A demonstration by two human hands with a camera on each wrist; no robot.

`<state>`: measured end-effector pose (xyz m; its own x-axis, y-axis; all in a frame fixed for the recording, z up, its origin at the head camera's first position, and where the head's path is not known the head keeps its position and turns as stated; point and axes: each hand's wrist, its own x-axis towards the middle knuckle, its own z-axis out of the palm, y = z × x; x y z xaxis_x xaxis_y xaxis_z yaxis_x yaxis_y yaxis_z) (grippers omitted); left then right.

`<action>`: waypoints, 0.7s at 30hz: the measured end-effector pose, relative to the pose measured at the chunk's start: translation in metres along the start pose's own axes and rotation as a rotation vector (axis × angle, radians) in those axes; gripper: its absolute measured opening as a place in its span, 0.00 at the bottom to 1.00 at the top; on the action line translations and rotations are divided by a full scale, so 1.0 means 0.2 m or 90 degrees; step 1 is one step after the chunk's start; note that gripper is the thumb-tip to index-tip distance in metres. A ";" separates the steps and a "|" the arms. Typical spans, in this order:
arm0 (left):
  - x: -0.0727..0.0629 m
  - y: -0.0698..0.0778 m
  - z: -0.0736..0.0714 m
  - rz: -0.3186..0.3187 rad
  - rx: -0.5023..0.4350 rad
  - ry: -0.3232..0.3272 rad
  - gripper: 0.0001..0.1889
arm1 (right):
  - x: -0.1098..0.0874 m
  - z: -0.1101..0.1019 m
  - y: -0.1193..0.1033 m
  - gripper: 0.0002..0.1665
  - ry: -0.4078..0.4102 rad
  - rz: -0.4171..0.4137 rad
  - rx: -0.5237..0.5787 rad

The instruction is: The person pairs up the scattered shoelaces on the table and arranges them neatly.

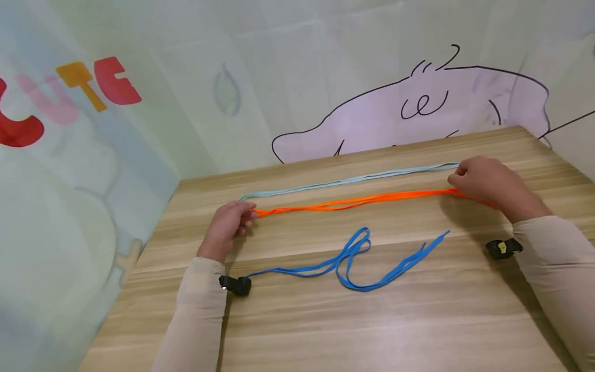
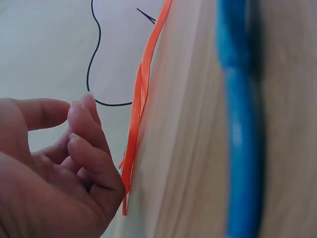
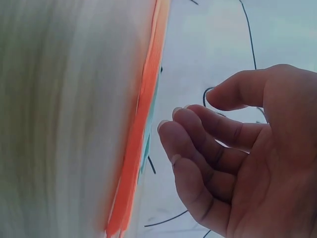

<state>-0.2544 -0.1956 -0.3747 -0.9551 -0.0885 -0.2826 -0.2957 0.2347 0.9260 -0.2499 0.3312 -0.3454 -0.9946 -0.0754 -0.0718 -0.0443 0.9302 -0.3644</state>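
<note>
Three flat shoelaces lie on the wooden table. The light blue shoelace (image 1: pixel 344 182) stretches straight along the back, and an orange shoelace (image 1: pixel 390 197) runs nearly parallel in front of it. My left hand (image 1: pixel 224 227) is over the left ends of both, its fingers loosely curled; in the left wrist view thumb and index finger come close together with no lace between them. At the right ends hovers my right hand (image 1: pixel 492 183), fingers bent and, in its wrist view, a gap between thumb and fingertips. Closer to me a blue shoelace (image 1: pixel 367 287) lies loosely looped.
The wooden table (image 1: pixel 325 330) ends at the back and left against a printed cloth backdrop (image 1: pixel 186 93) with letters and a line drawing. Small black cameras (image 1: pixel 239 285) sit on both wrists, over beige sleeves.
</note>
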 end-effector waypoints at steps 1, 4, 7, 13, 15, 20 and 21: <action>0.00 0.00 0.01 0.000 0.002 -0.004 0.18 | 0.00 0.00 -0.01 0.22 0.002 -0.005 0.002; 0.00 0.00 0.02 0.003 0.009 -0.012 0.18 | -0.01 0.02 -0.05 0.23 -0.001 -0.008 0.012; 0.00 0.01 0.04 0.010 0.012 -0.018 0.18 | -0.02 0.04 -0.08 0.21 -0.002 -0.019 0.014; 0.00 0.03 0.08 0.033 0.016 -0.024 0.18 | -0.04 0.05 -0.13 0.18 0.013 -0.050 0.000; 0.00 0.03 0.08 0.039 0.018 -0.029 0.18 | -0.04 0.05 -0.14 0.17 0.021 -0.062 -0.005; -0.01 0.02 0.09 0.037 0.030 -0.041 0.18 | -0.05 0.08 -0.17 0.17 0.011 -0.086 0.000; -0.01 0.01 0.10 0.037 0.033 -0.044 0.18 | -0.06 0.08 -0.18 0.17 0.008 -0.088 0.003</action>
<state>-0.2535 -0.1758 -0.3765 -0.9689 -0.0066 -0.2474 -0.2388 0.2880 0.9274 -0.2356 0.2927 -0.3471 -0.9801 -0.1982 -0.0088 -0.1806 0.9094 -0.3746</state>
